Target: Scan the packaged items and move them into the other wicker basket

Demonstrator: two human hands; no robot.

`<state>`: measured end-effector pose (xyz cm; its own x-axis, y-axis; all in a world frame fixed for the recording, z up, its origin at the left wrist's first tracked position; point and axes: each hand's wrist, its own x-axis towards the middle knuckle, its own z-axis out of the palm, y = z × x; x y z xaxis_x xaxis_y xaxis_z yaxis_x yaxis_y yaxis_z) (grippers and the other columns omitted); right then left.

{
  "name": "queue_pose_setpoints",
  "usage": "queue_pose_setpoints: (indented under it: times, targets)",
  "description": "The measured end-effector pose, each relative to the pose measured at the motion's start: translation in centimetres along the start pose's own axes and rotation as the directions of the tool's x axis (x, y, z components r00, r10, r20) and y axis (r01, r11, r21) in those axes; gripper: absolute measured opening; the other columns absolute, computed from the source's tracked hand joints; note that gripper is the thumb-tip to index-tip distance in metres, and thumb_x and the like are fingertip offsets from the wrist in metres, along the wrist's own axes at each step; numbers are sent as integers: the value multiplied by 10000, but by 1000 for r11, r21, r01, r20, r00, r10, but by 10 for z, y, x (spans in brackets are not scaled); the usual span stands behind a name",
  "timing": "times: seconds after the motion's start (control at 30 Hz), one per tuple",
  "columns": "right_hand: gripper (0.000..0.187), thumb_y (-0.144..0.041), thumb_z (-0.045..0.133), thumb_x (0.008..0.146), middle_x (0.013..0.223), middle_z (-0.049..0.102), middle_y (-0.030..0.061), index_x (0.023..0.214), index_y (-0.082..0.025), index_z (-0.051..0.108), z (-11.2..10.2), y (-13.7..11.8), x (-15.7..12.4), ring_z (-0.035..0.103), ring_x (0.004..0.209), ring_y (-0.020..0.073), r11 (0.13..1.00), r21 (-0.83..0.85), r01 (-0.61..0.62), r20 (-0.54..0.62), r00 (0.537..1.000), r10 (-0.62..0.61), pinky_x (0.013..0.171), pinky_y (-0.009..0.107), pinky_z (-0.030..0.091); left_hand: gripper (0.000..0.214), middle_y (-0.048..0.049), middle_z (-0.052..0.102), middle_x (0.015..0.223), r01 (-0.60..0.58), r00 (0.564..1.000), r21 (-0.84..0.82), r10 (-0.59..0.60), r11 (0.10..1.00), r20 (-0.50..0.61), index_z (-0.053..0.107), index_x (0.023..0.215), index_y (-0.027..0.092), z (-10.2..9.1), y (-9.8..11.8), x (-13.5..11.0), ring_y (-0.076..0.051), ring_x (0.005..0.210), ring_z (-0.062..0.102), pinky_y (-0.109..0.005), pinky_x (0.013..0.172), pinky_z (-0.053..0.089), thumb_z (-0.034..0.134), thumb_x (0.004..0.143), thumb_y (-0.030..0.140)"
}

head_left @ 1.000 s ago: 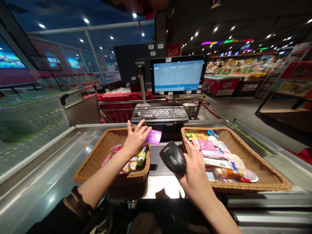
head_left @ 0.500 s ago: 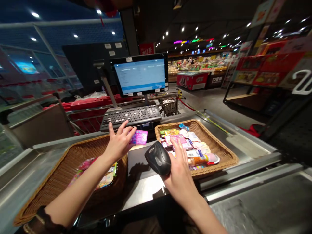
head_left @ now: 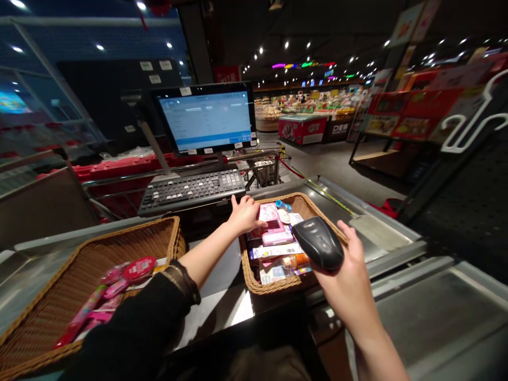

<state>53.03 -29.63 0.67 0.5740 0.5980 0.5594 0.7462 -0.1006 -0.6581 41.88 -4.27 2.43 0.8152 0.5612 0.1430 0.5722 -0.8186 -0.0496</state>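
My left hand (head_left: 245,214) reaches across into the right wicker basket (head_left: 254,280), its fingers closed down over a pink packet (head_left: 270,212) among several small packaged goods. My right hand (head_left: 349,275) is wrapped around a black barcode scanner (head_left: 318,242), held above the near right edge of that basket. The left wicker basket (head_left: 79,264) holds pink packets and a red round item (head_left: 138,268).
A black keyboard (head_left: 192,188) and a lit checkout screen (head_left: 206,119) stand behind the baskets on the steel counter (head_left: 397,233). Red shopping baskets (head_left: 127,166) and a wire cart (head_left: 262,166) lie beyond. Shop shelves (head_left: 416,106) fill the far right.
My left hand no longer holds the pink card and has crossed from the left basket to the right one. The scanner hand moved right. The view swung right.
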Motion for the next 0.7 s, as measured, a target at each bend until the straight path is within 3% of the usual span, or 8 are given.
queue_pose_setpoints:
  times: [0.13, 0.27, 0.4, 0.47, 0.57, 0.7]
  targets:
    - [377, -330, 648, 833, 1520, 398, 262, 1138, -111, 672, -11, 13, 0, 399, 1442, 417, 999, -43, 2, -16, 1000, -3, 1161, 644, 336, 570, -221, 567, 1351, 53, 993, -9, -52, 999, 109, 682, 1151, 153, 12, 22, 23, -425, 1376, 392, -815, 1104, 132, 719, 802, 602]
    - [374, -322, 653, 835, 1529, 389, 258, 1143, -109, 670, -15, 18, -1, 400, 1442, 411, 999, -53, 5, -15, 1000, -6, 1165, 636, 333, 602, -223, 530, 1391, 93, 968, -25, -85, 995, 237, 681, 1182, 173, 13, 24, 29, -434, 1362, 402, -826, 1084, 152, 741, 772, 610]
    - [367, -334, 680, 822, 1551, 373, 215, 1138, -148, 677, -11, 18, -1, 421, 1425, 417, 998, -56, 16, 26, 1000, -15, 1146, 635, 367, 520, -197, 546, 1368, 63, 980, -46, -53, 997, 190, 674, 1178, 184, 5, 9, 15, -395, 1371, 400, -804, 1097, 181, 659, 854, 591]
    - [325, -338, 672, 833, 1563, 365, 193, 1103, -158, 686, -8, 12, -3, 419, 1427, 415, 998, -39, 39, 44, 998, -37, 1153, 631, 364, 413, -167, 569, 1331, 53, 995, -50, -48, 997, 84, 684, 1139, 193, -3, -10, 2, -366, 1378, 395, -772, 1110, 213, 591, 923, 532]
    - [331, -375, 640, 860, 1544, 381, 223, 1074, -125, 679, -2, 1, -6, 408, 1429, 428, 997, -7, 77, 36, 996, -77, 1173, 640, 330, 300, -129, 601, 1268, 73, 996, -34, -75, 997, -50, 707, 1069, 201, -17, -58, -25, -340, 1364, 405, -661, 1125, 300, 604, 933, 447]
    - [392, -408, 638, 857, 1536, 394, 208, 1152, -150, 651, 10, -9, -14, 367, 1455, 429, 988, 31, 153, 77, 985, -155, 1187, 644, 299, 238, -99, 657, 1104, 148, 988, -35, -149, 988, -40, 738, 979, 200, -32, -140, -79, -290, 1205, 536, -441, 1058, 427, 688, 854, 396]
